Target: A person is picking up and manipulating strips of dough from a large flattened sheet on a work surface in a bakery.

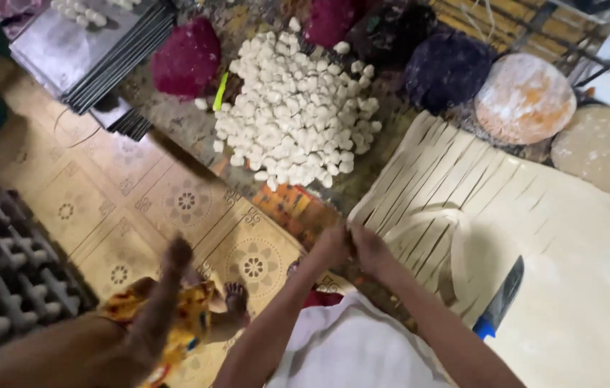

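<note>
Head view: both hands meet at the near edge of the dough sheet (pixel 571 287); left hand (pixel 330 248) and right hand (pixel 371 248) touching each other, fingers of each clenched on the ends of the dough strips (pixel 427 183); one strip loops loose just right of the hands.

Sheet lies flat on the surface (pixel 182 126), far part cut into long parallel strips, near-right part uncut; knife (pixel 500 298) with blue handle rests on the uncut part, near the right forearm, untouched.

Pile of small white dough pieces (pixel 294 111) sits beyond the hands, apart from the strips; two round dough discs (pixel 524 97) at far right; dark red cloth lumps (pixel 186 57) and a stack of metal trays (pixel 89 50) at far left.

Another person's arm (pixel 154 316) in patterned sleeve at lower left, over tiled floor (pixel 125 201), well apart from the dough.

Step in hand, my read: gathering cut strips into a bundle; next move calls for keeping the ends aligned and a firm pinch so the soft strips don't stretch or stick together.
</note>
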